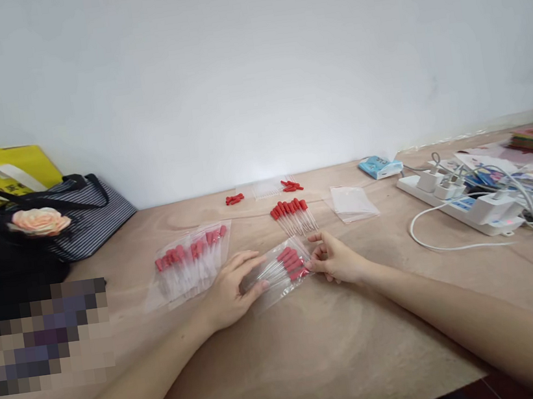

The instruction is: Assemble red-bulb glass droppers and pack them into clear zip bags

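Note:
Between my hands is a clear plastic bag [275, 295] holding several glass droppers with red rubber bulbs [292, 263], bulbs toward the right. At its left end, my left hand [236, 288] has the thumb over the bag and the fingers stretched along its far side. My right hand [336, 259] pinches the bag's right end by the bulbs, fingers curled. Just beyond lies a row of loose red-bulbed droppers [293, 215]. To the left, filled bags of droppers [191, 262] overlap on the wooden table [289, 373].
Flat clear bags [353, 202] lie right of the loose droppers. Along the wall are red bulbs [234, 199], more red pieces [293, 185] and a blue packet [380, 166]. A power strip [464, 206] with white cables stands right; a striped bag [87, 216] sits left.

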